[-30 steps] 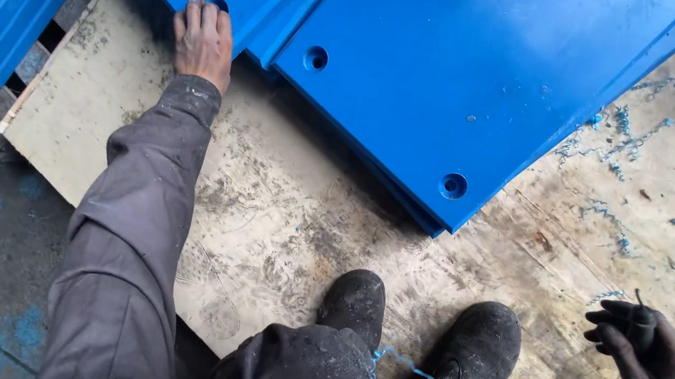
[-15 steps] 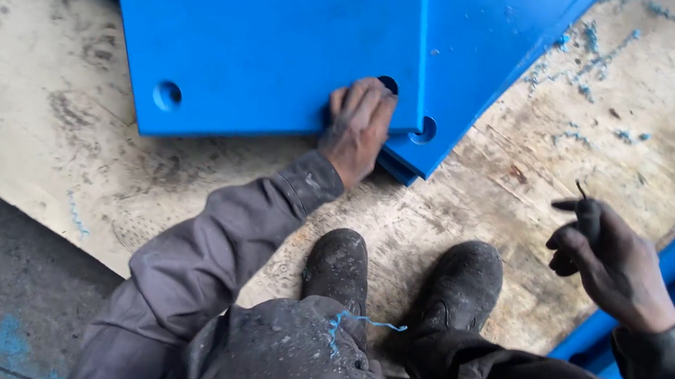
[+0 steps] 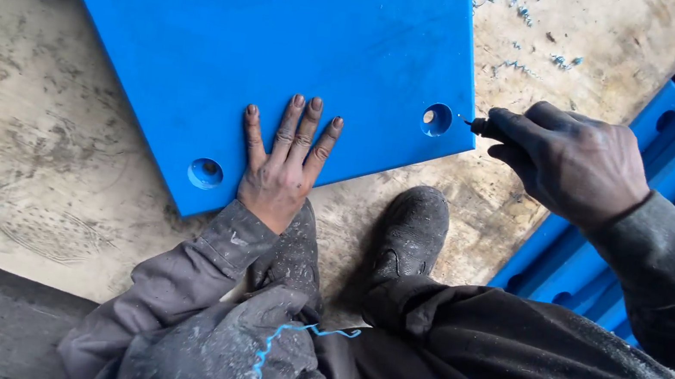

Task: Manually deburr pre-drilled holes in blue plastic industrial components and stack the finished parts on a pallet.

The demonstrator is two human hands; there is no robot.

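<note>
On the stained plywood board (image 3: 53,169), the big flat blue plastic panel (image 3: 270,42) is lying closer than half a second ago. The left hand (image 3: 284,165) is now pressing flat on it, fingers spread, while the right hand (image 3: 571,164) is clenching a small dark tool (image 3: 480,127) beside its corner hole (image 3: 436,119).

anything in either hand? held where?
Right hand grips a small dark tool by its rear end; only the tip shows, beside the panel's corner hole. Left hand holds nothing, resting flat on the blue panel.
</note>
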